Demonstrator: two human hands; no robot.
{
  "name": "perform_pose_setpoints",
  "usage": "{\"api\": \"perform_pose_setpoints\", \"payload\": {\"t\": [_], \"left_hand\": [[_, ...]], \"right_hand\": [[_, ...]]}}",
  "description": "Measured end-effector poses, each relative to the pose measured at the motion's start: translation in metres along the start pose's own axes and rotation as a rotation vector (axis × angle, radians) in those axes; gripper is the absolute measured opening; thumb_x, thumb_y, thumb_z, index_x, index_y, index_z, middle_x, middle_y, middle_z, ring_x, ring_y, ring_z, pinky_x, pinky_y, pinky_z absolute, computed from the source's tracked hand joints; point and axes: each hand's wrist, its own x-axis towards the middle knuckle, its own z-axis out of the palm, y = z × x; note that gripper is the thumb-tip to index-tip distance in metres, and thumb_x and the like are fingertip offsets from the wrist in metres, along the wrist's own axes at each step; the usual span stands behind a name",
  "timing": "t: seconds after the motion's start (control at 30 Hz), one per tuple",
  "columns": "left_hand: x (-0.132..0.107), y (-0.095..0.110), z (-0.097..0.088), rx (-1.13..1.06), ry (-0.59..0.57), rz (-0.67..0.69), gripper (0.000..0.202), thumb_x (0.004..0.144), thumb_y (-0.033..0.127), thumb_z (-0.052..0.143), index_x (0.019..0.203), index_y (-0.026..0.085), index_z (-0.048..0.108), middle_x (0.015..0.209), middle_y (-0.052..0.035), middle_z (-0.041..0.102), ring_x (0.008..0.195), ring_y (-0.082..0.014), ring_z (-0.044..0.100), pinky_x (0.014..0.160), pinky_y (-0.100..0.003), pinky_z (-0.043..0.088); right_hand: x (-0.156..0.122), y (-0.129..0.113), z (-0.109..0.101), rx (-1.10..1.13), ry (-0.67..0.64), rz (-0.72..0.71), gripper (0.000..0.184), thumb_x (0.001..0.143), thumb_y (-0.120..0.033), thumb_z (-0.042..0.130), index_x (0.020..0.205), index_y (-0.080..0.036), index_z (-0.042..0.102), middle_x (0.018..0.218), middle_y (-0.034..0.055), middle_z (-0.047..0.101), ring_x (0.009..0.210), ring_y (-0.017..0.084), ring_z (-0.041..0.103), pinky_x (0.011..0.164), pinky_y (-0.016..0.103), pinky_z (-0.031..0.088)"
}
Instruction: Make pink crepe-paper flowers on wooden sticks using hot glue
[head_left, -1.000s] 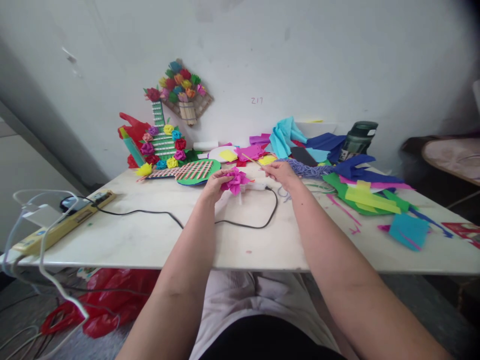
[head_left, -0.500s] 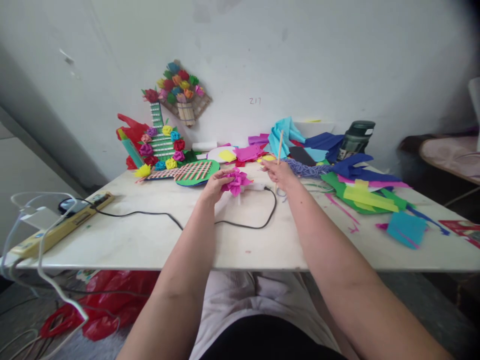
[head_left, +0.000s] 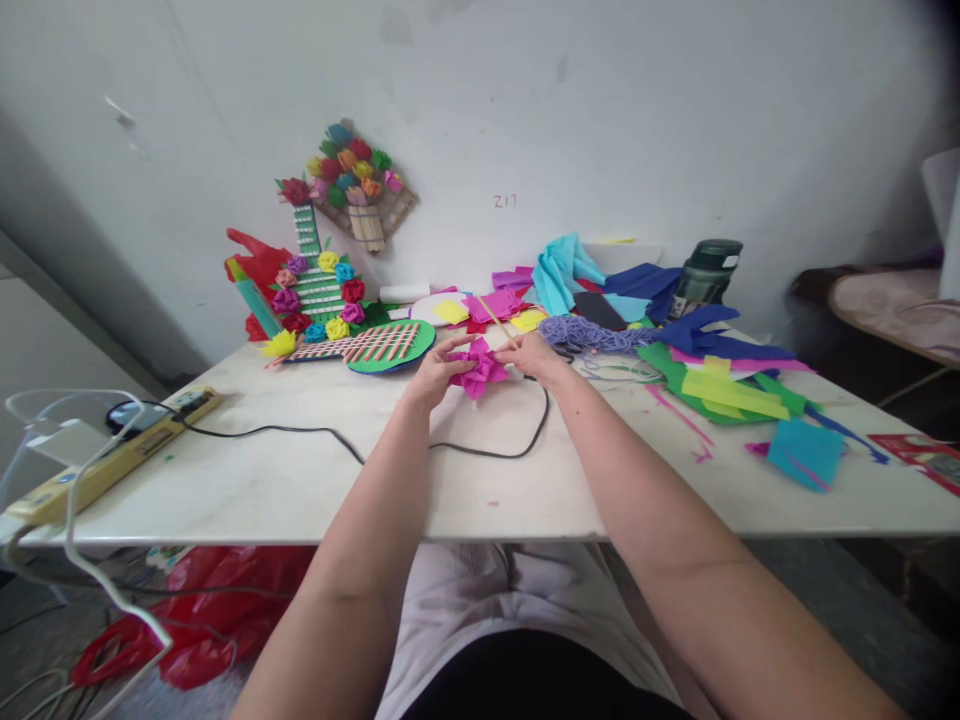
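A bright pink paper flower (head_left: 480,370) is held above the table, its petals spread. The fingers of my left hand (head_left: 437,372) are closed on its left side. My right hand (head_left: 531,358) touches the flower's right edge and grips a thin wooden stick (head_left: 495,320), which leans up and to the left behind the flower. The stick's lower end is hidden in my fingers. Beyond my left hand lies a green-and-blue guitar-shaped board (head_left: 386,345) with a lattice of sticks on it. Purple yarn (head_left: 592,333) lies just past my right hand.
Colored paper sheets (head_left: 720,390) and a dark green bottle (head_left: 705,280) are at the right. A paper-flower tower (head_left: 319,275) stands at the back left. A black cable (head_left: 495,456) crosses the white table (head_left: 300,500) from a power strip (head_left: 112,470).
My right hand has come left to the flower. The stick it holds has gone from nearly upright to leaning left. My left hand keeps the flower at about the same place.
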Motion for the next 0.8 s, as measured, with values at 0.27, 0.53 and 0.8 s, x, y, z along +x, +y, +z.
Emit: {"api": "perform_pose_setpoints", "payload": {"t": [0.27,0.53,0.8], "left_hand": [[0.001,0.003,-0.002,-0.04,0.0,-0.054,0.055,0.056,0.014,0.063,0.111,0.015,0.061,0.074,-0.0018,0.066,0.056,-0.0116,0.06,0.056,-0.024,0.048],[-0.002,0.005,-0.002,0.031,0.008,-0.049,0.058,0.053,0.013,0.07,0.111,0.017,0.062,0.076,-0.0019,0.067,0.064,-0.0138,0.063,0.063,-0.028,0.051],[0.001,0.0,0.0,0.133,0.056,-0.055,0.045,0.05,0.015,0.074,0.095,0.013,0.068,0.073,-0.0048,0.069,0.059,-0.0156,0.064,0.058,-0.027,0.051]], "right_hand": [[0.007,0.006,0.004,-0.028,0.073,-0.057,0.002,0.063,-0.015,0.066,0.062,-0.014,0.064,0.052,-0.0016,0.059,0.055,0.012,0.055,0.06,0.023,0.044],[0.015,0.013,0.003,-0.216,0.097,-0.173,0.01,0.064,-0.024,0.064,0.062,-0.014,0.065,0.051,-0.0019,0.058,0.054,0.012,0.052,0.057,0.022,0.041],[0.013,0.012,0.005,-0.367,0.087,-0.228,0.015,0.065,-0.027,0.061,0.059,-0.014,0.065,0.052,-0.0008,0.056,0.057,0.012,0.05,0.055,0.023,0.036]]}}
